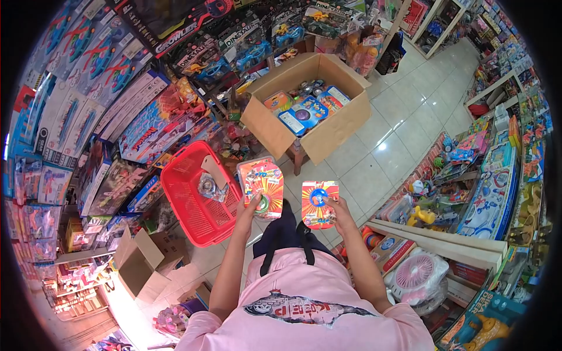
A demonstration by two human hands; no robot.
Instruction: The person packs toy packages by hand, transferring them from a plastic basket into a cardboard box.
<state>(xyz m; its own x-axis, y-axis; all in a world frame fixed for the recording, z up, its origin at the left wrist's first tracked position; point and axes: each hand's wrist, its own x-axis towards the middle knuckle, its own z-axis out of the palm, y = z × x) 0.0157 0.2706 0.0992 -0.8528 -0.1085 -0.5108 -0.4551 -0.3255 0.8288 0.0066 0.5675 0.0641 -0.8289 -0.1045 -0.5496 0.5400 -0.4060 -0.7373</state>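
My left hand (246, 214) is closed around a small stack of carded yo-yo packs (269, 182), red and orange with a green disc on the front one. In my right hand (341, 213) I grip one carded yo-yo pack (318, 200) by its right edge; its disc is blue. Both are held up in front of my body, apart from each other. Left of the stack stands a red plastic basket (172, 190) with a clear-wrapped item (209, 186) inside. Beyond my hands is an open cardboard box (336, 137) holding several packaged toys (305, 116).
Boxed toys (70, 123) fill the shelves on the left. An open carton (140, 263) sits low at the left. To my right, a wooden shelf edge (439, 240) and a wrapped pink fan (418, 275) stand close by. Tiled floor (380, 155) runs between the displays.
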